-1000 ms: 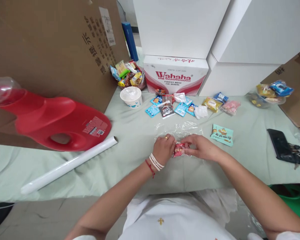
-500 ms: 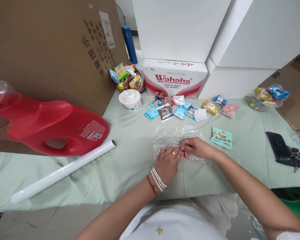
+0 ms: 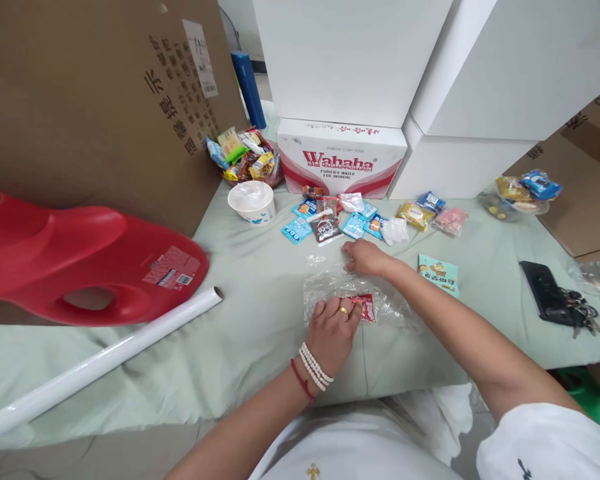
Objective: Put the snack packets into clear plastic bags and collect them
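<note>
My left hand (image 3: 333, 330), with a gold ring and bead bracelets at the wrist, is closed over the left part of a small red packet (image 3: 365, 307), pressing it down. The packet lies on a crinkled clear plastic sheet or bag (image 3: 387, 297) spread on the green cloth. Beyond the sheet's far edge, my right hand (image 3: 366, 257) hovers with thumb and index finger apart, holding nothing. Just ahead of it lie a dark brown snack packet (image 3: 327, 228), several light-blue packets (image 3: 354, 225) and a whitish packet (image 3: 395, 231). A mint-green packet (image 3: 439, 274) sits right of my right forearm.
A red jug (image 3: 130, 233) and white tube (image 3: 110, 357) lie left. Behind stand a paper cup (image 3: 253, 203), a bowl of snacks (image 3: 279, 172) and a Wahaba-like printed carton (image 3: 340, 163). Yellow (image 3: 415, 215) and pink packets (image 3: 450, 221), a phone (image 3: 540, 287) and keys (image 3: 585, 311) are right.
My right hand has let go of the red packet and moved away from me toward the snack packets, its fingers parting. My left hand stays on the red packet. The view has shifted slightly.
</note>
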{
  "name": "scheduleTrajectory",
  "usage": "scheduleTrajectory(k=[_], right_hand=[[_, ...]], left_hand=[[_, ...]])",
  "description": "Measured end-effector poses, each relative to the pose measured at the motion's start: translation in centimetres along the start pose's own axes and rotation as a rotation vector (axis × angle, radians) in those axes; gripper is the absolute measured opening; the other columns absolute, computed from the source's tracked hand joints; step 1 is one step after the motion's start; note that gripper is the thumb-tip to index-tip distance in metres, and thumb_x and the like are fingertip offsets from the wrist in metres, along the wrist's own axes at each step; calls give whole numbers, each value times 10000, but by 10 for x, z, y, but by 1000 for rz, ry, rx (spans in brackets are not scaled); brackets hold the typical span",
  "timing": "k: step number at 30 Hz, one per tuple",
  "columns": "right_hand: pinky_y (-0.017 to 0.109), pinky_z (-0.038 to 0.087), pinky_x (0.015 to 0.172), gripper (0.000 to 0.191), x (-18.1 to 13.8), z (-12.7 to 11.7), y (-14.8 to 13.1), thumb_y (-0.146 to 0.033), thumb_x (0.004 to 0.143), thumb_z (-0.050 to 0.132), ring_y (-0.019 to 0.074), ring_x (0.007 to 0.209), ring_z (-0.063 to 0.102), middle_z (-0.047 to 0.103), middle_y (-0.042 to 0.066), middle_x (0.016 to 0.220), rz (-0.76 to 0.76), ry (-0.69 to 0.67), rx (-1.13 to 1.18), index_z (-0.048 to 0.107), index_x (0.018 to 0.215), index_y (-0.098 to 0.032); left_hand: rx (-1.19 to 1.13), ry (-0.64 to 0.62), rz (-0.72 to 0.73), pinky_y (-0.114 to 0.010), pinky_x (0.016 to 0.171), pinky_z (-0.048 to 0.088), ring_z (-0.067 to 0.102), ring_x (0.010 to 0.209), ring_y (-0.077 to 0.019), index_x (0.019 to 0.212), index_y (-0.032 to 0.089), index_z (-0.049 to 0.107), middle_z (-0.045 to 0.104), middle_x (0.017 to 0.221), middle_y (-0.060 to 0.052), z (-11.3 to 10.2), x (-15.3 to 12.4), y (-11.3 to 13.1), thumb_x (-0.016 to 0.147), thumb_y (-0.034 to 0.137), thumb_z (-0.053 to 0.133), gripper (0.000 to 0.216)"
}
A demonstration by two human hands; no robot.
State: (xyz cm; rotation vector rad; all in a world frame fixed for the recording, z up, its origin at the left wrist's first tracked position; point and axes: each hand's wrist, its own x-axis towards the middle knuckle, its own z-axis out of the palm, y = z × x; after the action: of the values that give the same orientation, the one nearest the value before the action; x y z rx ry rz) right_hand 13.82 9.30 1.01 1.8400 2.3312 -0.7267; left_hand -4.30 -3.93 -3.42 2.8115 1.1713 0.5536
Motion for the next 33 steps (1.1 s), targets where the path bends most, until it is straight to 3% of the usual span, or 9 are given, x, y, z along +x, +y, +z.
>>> scheduleTrajectory(k=[4,9,13,17,22,24,27,30,33], right_hand=[[233,460,712,187,-36,-12,3,-172,928,606,154,772,643,748,20,901,-177,-57,201,752,1044,-180],[279,495,832,301,-103,15,1,-201,1023,476,186,914,669,740,72,998,-529,51,342,754,1139,-218],[333,517,920,399,-124,58,0,-227,1062,447,218,1072,652,706,123,1175,-560,140,370,645,1406,-264],[347,516,867,451,-123,78,-1,-168,1054,406,227,997,628,681,124,1107,-550,231,324,678,1391,-293],[338,498,799,452,-121,84,-3,-120,1006,431,235,904,576,618,91,919,-512,235,243,764,1261,-290],[335,487,794,447,-121,86,-4,-104,986,458,235,894,555,594,83,895,-509,242,207,768,1249,-287],[329,465,775,469,-122,87,-4,-56,960,470,230,862,533,567,75,857,-526,267,186,771,1248,-269],[313,464,786,481,-122,84,-3,-24,956,471,217,874,552,582,69,878,-534,257,242,783,1227,-269],[305,479,835,480,-118,81,-5,-12,962,475,214,953,587,610,70,938,-562,228,316,789,1207,-280]], left_hand=[[-20,-25,-9,-423,779,419,595,941,-248,1193,243,715,695,931,-89,-4,3,1,984,160,549,280],[-40,40,-23,-413,752,417,600,907,-244,1069,266,754,697,895,-88,4,1,0,988,157,533,259],[-180,86,-35,-407,801,441,618,855,-226,827,242,746,666,784,-63,12,-9,-14,987,171,529,279],[-532,138,-25,-411,910,488,652,891,-213,891,257,749,658,761,-34,2,-23,-38,943,164,508,263],[-658,346,-621,-436,995,498,617,1099,-256,1188,234,661,686,1048,-81,-7,-3,-60,1005,367,450,310],[-586,265,-770,-487,1061,455,589,1192,-295,1250,205,632,682,1155,-128,-4,13,-63,996,459,477,391],[-464,-9,-705,-495,1004,465,582,1184,-348,974,197,695,689,1150,-154,-5,23,-63,820,476,712,319],[-549,-236,-602,-363,788,493,637,890,-257,687,209,575,653,820,-53,-19,11,-62,756,373,708,222],[-910,-293,-719,-261,583,416,550,563,-148,658,219,468,462,575,57,-35,-2,-55,772,430,667,312]])
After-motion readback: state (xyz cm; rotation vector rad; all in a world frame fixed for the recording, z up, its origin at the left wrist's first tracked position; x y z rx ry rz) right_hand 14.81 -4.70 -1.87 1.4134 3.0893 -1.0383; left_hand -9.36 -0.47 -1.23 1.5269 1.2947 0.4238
